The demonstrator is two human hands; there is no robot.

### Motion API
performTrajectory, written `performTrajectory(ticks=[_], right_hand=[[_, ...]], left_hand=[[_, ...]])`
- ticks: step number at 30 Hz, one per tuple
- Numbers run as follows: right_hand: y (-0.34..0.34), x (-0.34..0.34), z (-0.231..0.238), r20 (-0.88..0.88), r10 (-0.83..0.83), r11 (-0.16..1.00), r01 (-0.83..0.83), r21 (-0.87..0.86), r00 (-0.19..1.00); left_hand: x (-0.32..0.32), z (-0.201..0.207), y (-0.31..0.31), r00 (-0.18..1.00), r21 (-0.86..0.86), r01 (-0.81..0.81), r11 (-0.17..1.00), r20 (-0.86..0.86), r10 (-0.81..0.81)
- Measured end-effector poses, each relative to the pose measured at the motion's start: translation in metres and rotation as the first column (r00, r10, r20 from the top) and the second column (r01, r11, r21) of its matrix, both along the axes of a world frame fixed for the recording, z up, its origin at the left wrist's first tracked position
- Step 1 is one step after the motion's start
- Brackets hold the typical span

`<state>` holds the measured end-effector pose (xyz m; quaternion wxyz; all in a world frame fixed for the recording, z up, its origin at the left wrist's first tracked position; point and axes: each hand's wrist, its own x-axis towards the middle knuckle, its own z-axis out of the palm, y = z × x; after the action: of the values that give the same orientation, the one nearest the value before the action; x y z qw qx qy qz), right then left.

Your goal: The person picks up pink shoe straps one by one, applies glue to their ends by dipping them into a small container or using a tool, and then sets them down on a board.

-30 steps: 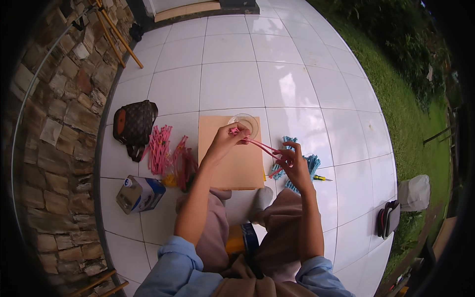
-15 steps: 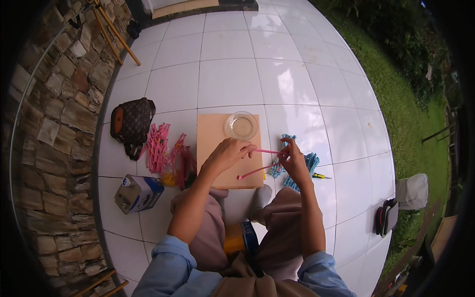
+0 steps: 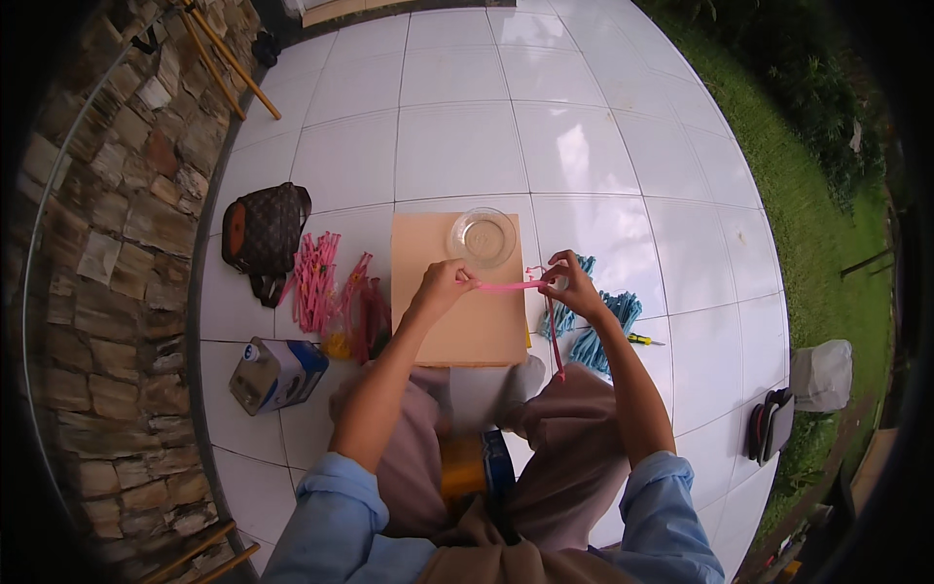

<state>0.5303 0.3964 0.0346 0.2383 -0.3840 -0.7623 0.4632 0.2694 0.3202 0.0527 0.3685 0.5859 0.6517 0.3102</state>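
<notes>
A pink strap (image 3: pixel 508 286) is stretched level between my two hands, above a tan board (image 3: pixel 457 336). My left hand (image 3: pixel 448 284) pinches its left end. My right hand (image 3: pixel 570 283) pinches it farther right, and a darker pink length (image 3: pixel 555 336) hangs down from there past the board's right edge. A small pink piece with a knotted look shows beside the right fingers. Just beyond the strap, a clear glass dish (image 3: pixel 483 237) rests on the board's far part. Bundles of blue straps (image 3: pixel 617 310) lie on the floor by my right hand, partly behind it.
Pink strap bundles (image 3: pixel 314 282), a brown patterned bag (image 3: pixel 265 237) and a metal can (image 3: pixel 278 375) stand at the left. A yellow screwdriver (image 3: pixel 644 340) lies right of the blue bundles. Farther right are a dark wallet-like item (image 3: pixel 769 425) and a white plastic bag (image 3: pixel 820 376).
My hands have drawn the strap taut and level. Its loose length, which pointed left under the right hand, now hangs straight down. The view has shifted slightly.
</notes>
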Motion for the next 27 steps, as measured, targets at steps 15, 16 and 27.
performTrajectory(ticks=[15, 16, 27], right_hand=[[0.015, -0.031, -0.044, 0.018, -0.117, 0.987, 0.118, -0.108, 0.993], [0.016, -0.034, -0.042, 0.023, -0.130, 0.986, 0.132, -0.106, 0.991], [0.016, -0.046, -0.038, 0.133, -0.238, 0.968, 0.246, -0.054, 0.962]], left_hand=[[-0.007, -0.047, 0.006, 0.928, 0.066, -0.335, 0.940, -0.149, 0.341], [-0.008, -0.050, 0.006, 0.922, 0.072, -0.345, 0.936, -0.163, 0.353], [0.011, -0.039, 0.005, 0.839, 0.248, -0.360, 0.899, -0.336, 0.428]])
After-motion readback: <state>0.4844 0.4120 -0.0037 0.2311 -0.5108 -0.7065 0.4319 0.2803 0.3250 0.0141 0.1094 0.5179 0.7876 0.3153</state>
